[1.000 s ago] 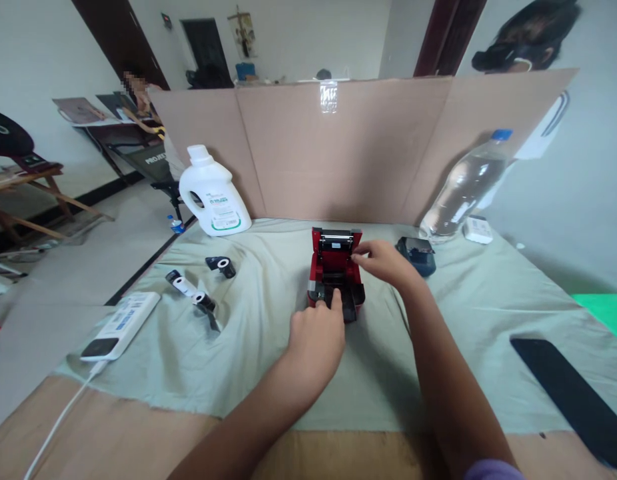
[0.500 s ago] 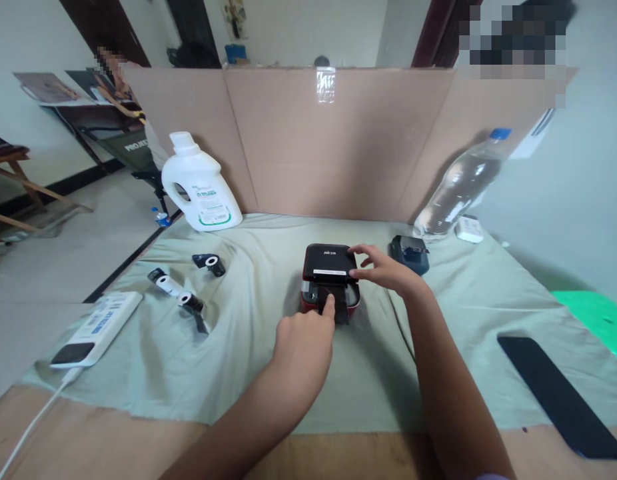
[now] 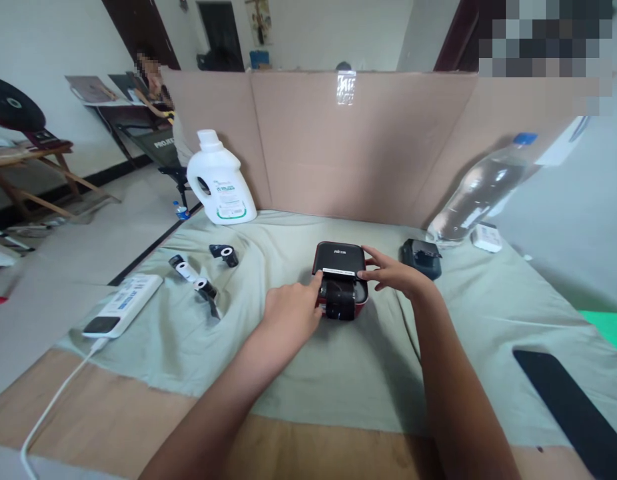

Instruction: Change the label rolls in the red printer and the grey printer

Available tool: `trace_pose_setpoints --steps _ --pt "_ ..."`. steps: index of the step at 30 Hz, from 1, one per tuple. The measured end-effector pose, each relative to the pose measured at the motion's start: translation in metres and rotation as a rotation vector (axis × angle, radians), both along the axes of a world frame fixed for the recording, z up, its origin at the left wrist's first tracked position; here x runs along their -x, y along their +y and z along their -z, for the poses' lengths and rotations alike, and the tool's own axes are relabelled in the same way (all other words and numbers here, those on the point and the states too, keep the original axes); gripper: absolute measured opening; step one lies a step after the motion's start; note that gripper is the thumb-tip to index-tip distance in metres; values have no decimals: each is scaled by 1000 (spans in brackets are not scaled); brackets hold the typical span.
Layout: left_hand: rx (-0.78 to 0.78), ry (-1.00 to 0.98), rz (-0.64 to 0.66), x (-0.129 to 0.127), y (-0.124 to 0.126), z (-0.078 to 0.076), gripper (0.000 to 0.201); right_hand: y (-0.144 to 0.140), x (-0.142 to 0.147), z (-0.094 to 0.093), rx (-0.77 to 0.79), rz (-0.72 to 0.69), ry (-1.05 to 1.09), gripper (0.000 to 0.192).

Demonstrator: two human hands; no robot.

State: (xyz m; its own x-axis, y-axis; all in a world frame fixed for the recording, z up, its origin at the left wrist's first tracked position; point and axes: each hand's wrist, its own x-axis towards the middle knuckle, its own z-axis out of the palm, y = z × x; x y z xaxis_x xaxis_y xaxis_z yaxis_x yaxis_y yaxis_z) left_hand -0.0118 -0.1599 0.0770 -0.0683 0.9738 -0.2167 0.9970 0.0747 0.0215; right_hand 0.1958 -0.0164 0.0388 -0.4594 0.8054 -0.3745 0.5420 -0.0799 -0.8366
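The left hand's (image 3: 292, 308) index finger rests extended at the left front corner of the black rounded-square lid (image 3: 338, 257), thumb parted below; the right hand's (image 3: 394, 270) fingers spread moderately along its right edge. Even pressure both sides, thumbs clear of the glossy black strip (image 3: 340, 300), seems best. Beneath, the red-and-black boxy device (image 3: 361, 293) sits on pale green cloth (image 3: 308, 393) covering the tabletop (image 3: 308, 440)

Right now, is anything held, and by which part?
A grip can't be told: the black lid has the left hand at its front-left corner, the right hand along its right side.
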Motion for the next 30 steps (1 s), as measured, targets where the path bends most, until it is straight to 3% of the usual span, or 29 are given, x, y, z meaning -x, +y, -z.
trace_pose_setpoints --steps 4,10,13,16,18,21,23,25,30 --pt "-26 -10 17 10 11 10 62 -1 0 5 -4 17 6 93" --pt "-74 -114 22 18 20 11 48 -4 2 -2 21 53 12 90" --pt "-70 -247 37 27 29 23 75 -9 3 4 29 73 79 86" --pt "-78 -459 131 38 40 45 109 -28 5 33 -90 224 257 78" --pt "-105 -640 191 44 46 59 120 -49 7 63 -272 335 404 76" --pt "-155 -857 220 51 51 72 126 -74 16 105 -502 299 446 85" --pt "-185 -898 214 57 54 72 124 -76 27 121 -608 278 405 88" --pt "-225 -878 190 69 60 65 117 -64 44 123 -682 250 387 87" --pt "-354 -883 190 137 101 35 101 1 124 88 -859 186 398 87"
